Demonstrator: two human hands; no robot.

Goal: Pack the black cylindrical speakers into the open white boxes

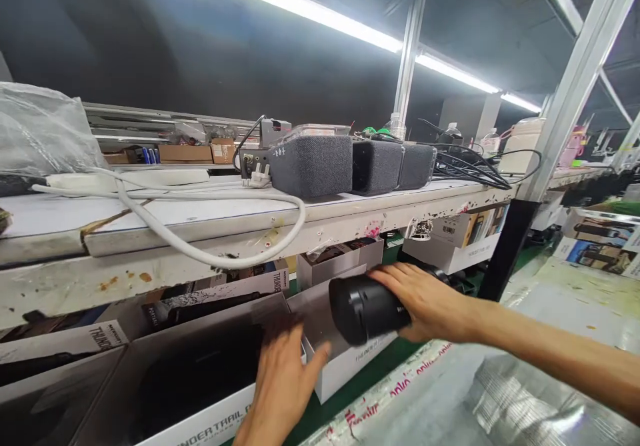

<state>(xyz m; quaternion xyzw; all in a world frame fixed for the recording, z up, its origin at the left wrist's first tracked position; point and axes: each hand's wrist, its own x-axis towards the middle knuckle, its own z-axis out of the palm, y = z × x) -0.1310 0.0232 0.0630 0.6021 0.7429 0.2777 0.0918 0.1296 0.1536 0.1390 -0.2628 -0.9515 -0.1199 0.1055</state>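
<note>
The person's right hand (pixel 425 303) is closed around the right end of a black cylindrical device (pixel 367 309), thumb below and fingers over the top. The device is tilted above a white open box (pixel 347 369) with lettering on its front wall. Gripping it by one end seems meant to leave the other end free over the opening.

The left hand (pixel 283 383) holds nothing, its thumb spread well away from the fingers. It is at the left end of that box, where a lettered carton (pixel 210 423) stands just beside; perhaps it is there to steady a wall, though contact cannot be told. A dark form lies in the carton, too shadowed to name.

Both boxes stand on a green surface (pixel 320 413), below the front edge of a worn white shelf (pixel 350 209). Along that edge sit three grey fabric-covered blocks (pixel 315 166), likely lined up there to keep them off the packing level. A white cable (pixel 190 251) loops over the edge toward the shelf's left end, apparently just left slack, while black cables (pixel 470 171) lie bunched toward the right end.
</note>
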